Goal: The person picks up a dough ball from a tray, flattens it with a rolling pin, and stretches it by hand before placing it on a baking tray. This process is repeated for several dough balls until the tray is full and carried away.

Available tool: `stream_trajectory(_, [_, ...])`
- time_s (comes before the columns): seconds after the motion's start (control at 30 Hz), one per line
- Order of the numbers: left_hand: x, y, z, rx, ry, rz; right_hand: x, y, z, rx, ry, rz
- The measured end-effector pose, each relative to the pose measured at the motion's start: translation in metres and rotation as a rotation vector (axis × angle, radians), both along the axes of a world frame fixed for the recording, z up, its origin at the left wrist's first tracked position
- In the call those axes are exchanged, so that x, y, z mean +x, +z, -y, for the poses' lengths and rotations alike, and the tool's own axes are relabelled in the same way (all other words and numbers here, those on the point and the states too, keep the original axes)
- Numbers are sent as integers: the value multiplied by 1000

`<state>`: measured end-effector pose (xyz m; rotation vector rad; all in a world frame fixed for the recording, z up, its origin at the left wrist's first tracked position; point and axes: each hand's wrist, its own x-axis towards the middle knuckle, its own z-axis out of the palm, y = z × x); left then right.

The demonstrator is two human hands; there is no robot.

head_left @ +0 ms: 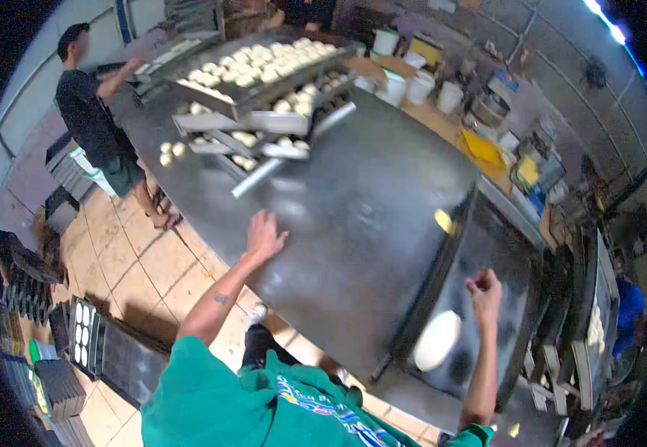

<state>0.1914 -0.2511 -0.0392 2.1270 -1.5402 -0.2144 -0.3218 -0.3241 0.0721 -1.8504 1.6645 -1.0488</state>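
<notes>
My left hand (265, 235) reaches over the dark metal table (338, 246), palm down with the thumb held apart from the fingers and nothing in it. To the right, my right hand (485, 292) is above a dark baking tray (498, 246), its fingers curled in and no object showing between them. A flattened oval piece of pale dough (437, 341) lies just left of and below that hand, toward the tray's near end. Beside the tray's left rim is a small yellow piece (443, 220).
Stacked trays (241, 104) of round dough balls stand at the table's far left, with a few loose balls (172, 153) beside them. A person (89, 104) works there. White buckets (420, 88) line the back. More trays (580, 357) stand at right; a tray rack (85, 335) is at lower left.
</notes>
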Motion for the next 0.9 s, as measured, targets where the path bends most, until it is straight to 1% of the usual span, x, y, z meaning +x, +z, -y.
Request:
stream_trajectory(0.03, [33, -10, 0, 42, 163, 8, 30, 9, 19, -63, 13, 150])
stream_trajectory(0.07, [62, -20, 4, -10, 239, 40, 91, 56, 18, -78, 29, 171])
stream_trajectory(0.1, [88, -34, 6, -58, 311, 66, 138, 78, 32, -173, 152, 113])
stream_trajectory(0.13, [110, -47, 13, -96, 319, 55, 190, 102, 40, -164, 133, 30])
stream_trajectory(0.17, [130, -54, 22, -138, 329, 42, 240, 112, 61, -282, 220, -14])
stream_trajectory(0.2, [144, -50, 27, -141, 290, -48, 298, 125, 79, -392, 289, -75])
stream_trajectory(0.23, [154, -47, 32, -142, 251, -141, 362, 154, 82, -425, 412, -65])
stream_trajectory(0.27, [165, -53, 38, -126, 192, -103, 421, 161, 98, -430, 477, -20])
stream_trajectory(0.3, [173, -62, 41, -108, 136, -64, 473, 168, 114, -375, 574, -17])
stream_trajectory(0.37, [183, -68, 34, -137, 62, -50, 564, 152, 164, -412, 797, -99])
stream_trajectory(0.43, [191, -70, 17, -169, -12, -76, 636, 129, 208, -360, 864, -237])
stream_trajectory(0.5, [197, -69, -6, -167, -43, -80, 690, 106, 248, -235, 821, -419])
stream_trajectory(0.53, [200, -75, -13, -170, -20, -82, 713, 93, 266, -214, 715, -564])
stream_trajectory(0.57, [201, -81, -21, -127, -39, -37, 730, 88, 268, -183, 593, -638])
stream_trajectory(0.63, [206, -82, -26, -74, -42, 9, 750, 92, 262, -67, 518, -712])
stream_trajectory(0.7, [205, -79, -26, -190, -59, -62, 764, 64, 277, -287, 389, -660])
stream_trajectory(0.73, [205, -85, -22, -218, -58, -37, 769, 49, 290, -327, 356, -573])
stream_trajectory(0.77, [206, -81, -24, -207, -64, -37, 774, 51, 285, -316, 353, -570])
stream_trajectory(0.83, [208, -76, -26, -120, -70, -64, 779, 56, 278, -360, 330, -429])
stream_trajectory(0.87, [208, -78, -28, -108, -91, -63, 778, 65, 267, -395, 306, -440])
stream_trajectory(0.9, [210, -83, -27, -159, -90, -47, 773, 80, 255, -347, 323, -457])
